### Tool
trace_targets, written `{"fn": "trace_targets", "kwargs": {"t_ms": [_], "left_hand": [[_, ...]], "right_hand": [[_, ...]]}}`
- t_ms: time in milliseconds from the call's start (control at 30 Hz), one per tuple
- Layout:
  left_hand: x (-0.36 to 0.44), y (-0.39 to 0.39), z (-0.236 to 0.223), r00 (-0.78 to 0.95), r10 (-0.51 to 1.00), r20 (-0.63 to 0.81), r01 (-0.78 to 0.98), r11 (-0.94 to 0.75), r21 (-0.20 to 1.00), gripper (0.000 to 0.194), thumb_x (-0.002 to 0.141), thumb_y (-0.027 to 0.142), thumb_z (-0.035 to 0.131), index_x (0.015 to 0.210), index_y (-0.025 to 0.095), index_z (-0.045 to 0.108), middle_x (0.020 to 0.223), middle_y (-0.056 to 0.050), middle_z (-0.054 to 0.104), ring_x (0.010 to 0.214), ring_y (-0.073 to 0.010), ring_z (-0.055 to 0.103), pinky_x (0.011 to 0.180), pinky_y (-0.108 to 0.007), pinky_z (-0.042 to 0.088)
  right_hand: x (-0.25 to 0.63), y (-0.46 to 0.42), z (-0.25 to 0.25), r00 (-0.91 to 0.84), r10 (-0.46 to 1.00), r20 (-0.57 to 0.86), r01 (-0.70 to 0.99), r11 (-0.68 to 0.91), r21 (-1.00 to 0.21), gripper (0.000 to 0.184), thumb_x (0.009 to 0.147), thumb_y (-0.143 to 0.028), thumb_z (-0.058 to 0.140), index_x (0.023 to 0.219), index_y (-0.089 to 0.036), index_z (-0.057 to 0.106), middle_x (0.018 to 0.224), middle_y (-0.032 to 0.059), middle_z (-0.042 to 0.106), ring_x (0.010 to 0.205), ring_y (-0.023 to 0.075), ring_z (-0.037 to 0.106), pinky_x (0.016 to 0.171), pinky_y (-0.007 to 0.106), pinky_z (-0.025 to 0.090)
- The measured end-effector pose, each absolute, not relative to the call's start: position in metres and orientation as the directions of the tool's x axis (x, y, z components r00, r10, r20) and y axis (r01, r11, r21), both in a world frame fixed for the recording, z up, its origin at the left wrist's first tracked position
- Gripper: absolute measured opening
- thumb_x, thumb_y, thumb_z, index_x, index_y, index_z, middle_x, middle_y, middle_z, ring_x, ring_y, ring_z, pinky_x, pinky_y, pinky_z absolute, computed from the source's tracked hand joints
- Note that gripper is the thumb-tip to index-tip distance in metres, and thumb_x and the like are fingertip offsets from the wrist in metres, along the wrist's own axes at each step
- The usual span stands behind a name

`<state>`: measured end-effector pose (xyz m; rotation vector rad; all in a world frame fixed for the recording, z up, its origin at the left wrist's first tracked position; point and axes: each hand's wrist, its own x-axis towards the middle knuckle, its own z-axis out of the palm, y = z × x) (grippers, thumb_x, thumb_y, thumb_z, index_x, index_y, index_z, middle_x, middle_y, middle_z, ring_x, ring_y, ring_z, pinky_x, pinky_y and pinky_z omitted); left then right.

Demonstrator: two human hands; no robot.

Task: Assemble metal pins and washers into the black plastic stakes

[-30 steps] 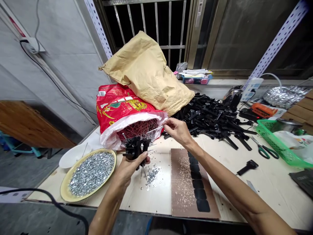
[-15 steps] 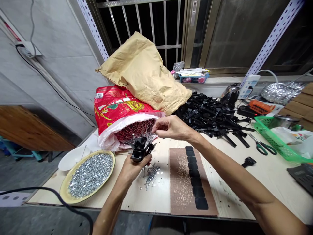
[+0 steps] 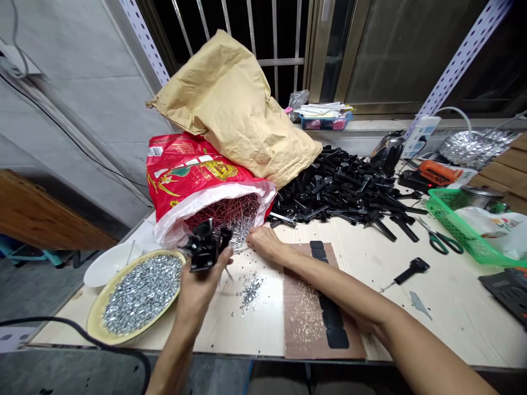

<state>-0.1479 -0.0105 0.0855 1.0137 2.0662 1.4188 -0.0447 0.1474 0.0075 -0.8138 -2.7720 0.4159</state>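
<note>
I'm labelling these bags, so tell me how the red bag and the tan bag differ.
The red bag carries printed pictures; the tan bag looks plain on the side in view.
The red bag's mouth gapes open, showing thin reddish rods; the tan bag shows no open mouth.
The red bag lies on the table; the tan bag rests partly on top of it.
Both are creased.

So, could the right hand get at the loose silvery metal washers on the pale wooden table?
Probably yes: the right hand is by the mouth of the red plastic bag, near the loose silvery metal washers, with mostly bare pale wooden table between. Whether it grips something is hard to tell.
</note>
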Motion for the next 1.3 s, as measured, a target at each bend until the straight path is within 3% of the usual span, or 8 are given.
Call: {"fn": "trace_targets", "kwargs": {"t_ms": [100, 267, 533, 833, 1067, 1133, 1200, 1300], "left_hand": [[-0.15, -0.005, 0.08, -0.61, 0.791, 0.034, 0.315, 0.204, 0.927, 0.04, 0.064, 0.045, 0.076, 0.093, 0.017, 0.069, 0.08, -0.006, 0.073, 0.083, -0.0254, 0.068, 0.079, -0.034, 0.051], [-0.154, 0.004, 0.072, -0.627, 0.779, -0.009, 0.051, 0.052, 0.997, 0.04, 0.065, 0.042, 0.077, 0.092, 0.015, 0.066, 0.08, -0.005, 0.071, 0.068, -0.0192, 0.067, 0.067, -0.029, 0.052], [-0.149, 0.008, 0.073, -0.639, 0.769, -0.025, 0.064, 0.085, 0.994, 0.041, 0.063, 0.041, 0.079, 0.093, 0.015, 0.068, 0.08, -0.005, 0.072, 0.068, -0.0179, 0.067, 0.065, -0.027, 0.052], [-0.154, 0.013, 0.077, -0.634, 0.771, -0.058, -0.077, 0.012, 0.997, 0.039, 0.059, 0.037, 0.082, 0.087, 0.015, 0.066, 0.074, -0.003, 0.07, 0.063, -0.0172, 0.067, 0.06, -0.027, 0.055], [-0.159, 0.018, 0.066, -0.599, 0.775, -0.203, -0.194, 0.105, 0.975, 0.044, 0.058, 0.033, 0.083, 0.093, 0.014, 0.064, 0.074, -0.004, 0.07, 0.064, -0.0191, 0.068, 0.059, -0.029, 0.057], [-0.158, 0.02, 0.062, -0.58, 0.777, -0.245, -0.196, 0.159, 0.968, 0.047, 0.059, 0.035, 0.082, 0.094, 0.011, 0.064, 0.074, -0.006, 0.071, 0.06, -0.0185, 0.068, 0.058, -0.028, 0.056], [-0.153, 0.021, 0.06, -0.54, 0.796, -0.272, -0.177, 0.209, 0.962, 0.048, 0.06, 0.038, 0.081, 0.094, 0.01, 0.063, 0.073, -0.007, 0.071, 0.056, -0.0171, 0.067, 0.056, -0.027, 0.055], [-0.142, 0.022, 0.06, -0.46, 0.844, -0.276, -0.142, 0.237, 0.961, 0.048, 0.06, 0.041, 0.08, 0.091, 0.009, 0.062, 0.07, -0.007, 0.07, 0.053, -0.0173, 0.065, 0.054, -0.027, 0.053]], "right_hand": [[-0.052, 0.143, 0.002, -0.845, 0.52, 0.124, 0.482, 0.842, -0.244, 0.022, 0.085, -0.003, 0.043, 0.097, -0.011, 0.06, 0.099, 0.0121, 0.062, 0.09, 0.0213, 0.058, 0.078, 0.033, 0.042], [-0.059, 0.152, 0.004, -0.836, 0.537, 0.112, 0.519, 0.84, -0.154, 0.026, 0.092, -0.009, 0.036, 0.104, -0.012, 0.059, 0.107, 0.0135, 0.061, 0.091, 0.0235, 0.06, 0.079, 0.038, 0.044], [-0.057, 0.144, 0.005, -0.892, 0.436, 0.119, 0.435, 0.9, -0.041, 0.029, 0.091, -0.007, 0.038, 0.108, -0.014, 0.06, 0.114, 0.0118, 0.06, 0.107, 0.0265, 0.055, 0.099, 0.047, 0.034], [-0.063, 0.166, 0.019, -0.842, 0.528, -0.107, 0.538, 0.838, -0.096, 0.02, 0.079, -0.023, 0.061, 0.093, -0.011, 0.069, 0.094, 0.0164, 0.069, 0.085, 0.0289, 0.067, 0.069, 0.035, 0.05], [-0.024, 0.171, 0.047, -0.816, 0.576, -0.057, 0.578, 0.809, -0.108, 0.024, 0.08, -0.003, 0.05, 0.097, -0.011, 0.065, 0.097, 0.0167, 0.069, 0.087, 0.0258, 0.067, 0.071, 0.032, 0.048], [-0.009, 0.174, 0.063, -0.802, 0.597, 0.036, 0.584, 0.795, -0.164, 0.032, 0.084, -0.007, 0.047, 0.114, -0.012, 0.058, 0.096, 0.0136, 0.068, 0.084, 0.0227, 0.066, 0.07, 0.031, 0.048], [0.001, 0.173, 0.08, -0.788, 0.573, 0.226, 0.47, 0.796, -0.381, 0.044, 0.087, -0.012, 0.046, 0.131, -0.017, 0.045, 0.086, 0.0049, 0.067, 0.075, 0.0168, 0.063, 0.07, 0.028, 0.047], [0.006, 0.161, 0.104, -0.66, 0.544, 0.518, 0.011, 0.696, -0.718, 0.058, 0.087, -0.017, 0.049, 0.142, -0.023, 0.03, 0.072, -0.0055, 0.06, 0.062, 0.0098, 0.056, 0.065, 0.023, 0.046]]}}
